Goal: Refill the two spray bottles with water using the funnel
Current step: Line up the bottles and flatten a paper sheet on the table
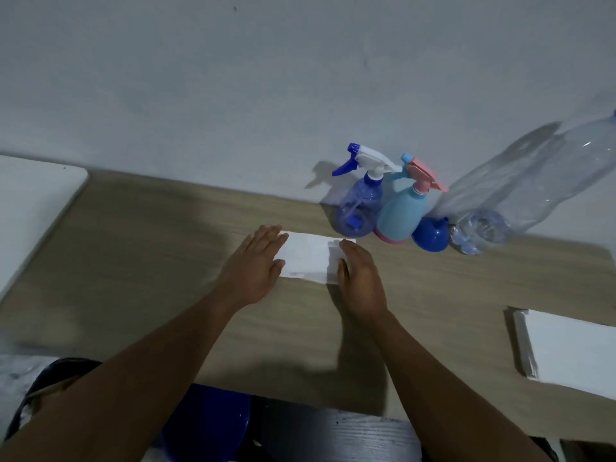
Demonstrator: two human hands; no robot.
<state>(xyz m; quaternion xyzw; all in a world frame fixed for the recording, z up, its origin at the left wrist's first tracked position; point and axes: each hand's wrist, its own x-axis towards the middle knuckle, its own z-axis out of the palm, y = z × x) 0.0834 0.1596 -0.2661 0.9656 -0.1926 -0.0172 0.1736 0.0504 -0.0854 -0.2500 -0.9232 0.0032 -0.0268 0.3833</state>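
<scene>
While the two spray bottles stood at the far edge of the table [133,261], against the wall [233,78], I had neither of them in hand. The clear blue spray bottle [358,208], with its white and blue trigger head, stood upright on the left. The light blue spray bottle [401,211], with its pink trigger, stood just beside it on the right, their sides touching or nearly so. The blue funnel [430,236] lay tilted just right of that one, its spout pointing up and away. The big clear plastic bottle [533,185] stood right of the funnel. Any print on these things was too blurred to read.

Nearer to me, a white paper sheet [308,258] lay flat on the wood. My left hand [255,265] rested on its left end with the fingers straight and together. My right hand [361,281] pressed flat on its right end, the fingers straight, gripping nothing.

A stack of white sheets [573,351] lay near the right edge, a white board [30,208] sat at the far left, and a blue basin [206,425] showed below the table's near edge.
</scene>
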